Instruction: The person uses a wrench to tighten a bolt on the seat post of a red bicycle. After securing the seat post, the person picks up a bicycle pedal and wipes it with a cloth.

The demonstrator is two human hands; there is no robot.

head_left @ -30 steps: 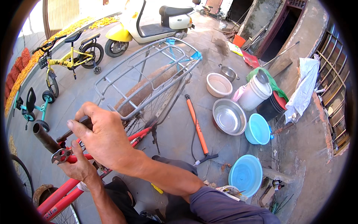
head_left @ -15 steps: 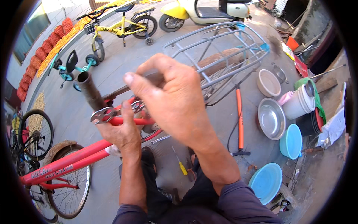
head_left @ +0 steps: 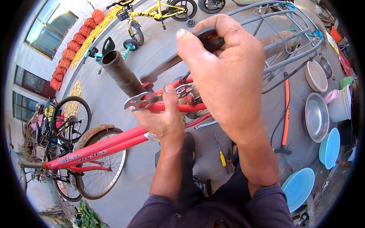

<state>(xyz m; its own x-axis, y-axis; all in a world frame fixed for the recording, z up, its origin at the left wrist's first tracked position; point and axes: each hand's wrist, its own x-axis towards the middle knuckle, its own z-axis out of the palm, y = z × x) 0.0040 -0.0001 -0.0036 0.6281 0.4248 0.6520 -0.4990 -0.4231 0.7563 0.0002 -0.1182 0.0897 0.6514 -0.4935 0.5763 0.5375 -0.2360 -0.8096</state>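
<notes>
A red bicycle (head_left: 95, 148) lies under me, its rusty seat tube (head_left: 121, 74) pointing up. My left hand (head_left: 161, 117) grips a flat grey multi-hole wrench (head_left: 152, 98) set against the red frame just below that tube. My right hand (head_left: 222, 72) is closed around a dark tool handle (head_left: 208, 38) whose long dark shaft (head_left: 163, 68) slants down toward the same joint. Both hands sit close together over the frame. The fastener under the wrench is hidden by my fingers.
A grey wire carrier rack (head_left: 289, 41) lies behind my right hand. An orange-handled pump (head_left: 286, 110), steel bowls (head_left: 316, 117), blue basins (head_left: 298, 188) and a white bucket (head_left: 340, 106) stand at the right. A yellow-handled screwdriver (head_left: 221, 156) lies by my knees. Small bicycles (head_left: 152, 15) stand at the back.
The view has tilted and closed in on the frame. My right hand has risen higher with the dark handle. My left hand still holds the wrench on the frame.
</notes>
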